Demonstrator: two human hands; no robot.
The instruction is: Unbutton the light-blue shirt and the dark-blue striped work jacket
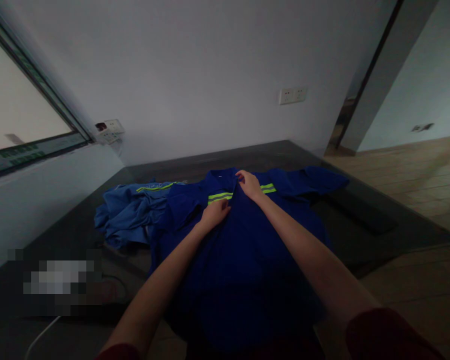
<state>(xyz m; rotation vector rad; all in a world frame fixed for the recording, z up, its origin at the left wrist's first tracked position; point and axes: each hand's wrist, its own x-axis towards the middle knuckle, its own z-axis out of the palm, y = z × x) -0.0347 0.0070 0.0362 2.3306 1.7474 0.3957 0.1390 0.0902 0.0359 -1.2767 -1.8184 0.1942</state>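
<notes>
A dark blue work shirt (247, 240) with yellow-green reflective stripes lies spread out, collar away from me, its lower part hanging over the near table edge. My right hand (248, 183) pinches the front opening just below the collar. Lower down the same opening, my left hand (215, 212) has its fingers closed on the cloth, beside the left stripe. One sleeve stretches out to the right; the other lies folded at the left. Whatever fastening is between my fingers is too small and dark to make out.
A crumpled lighter blue garment (129, 212) with a similar stripe lies left of the shirt on the dark table (285, 152). A flat black object (363, 215) rests at the right. Wall sockets (293, 95) sit above the table. A white cable (41, 335) runs at the lower left.
</notes>
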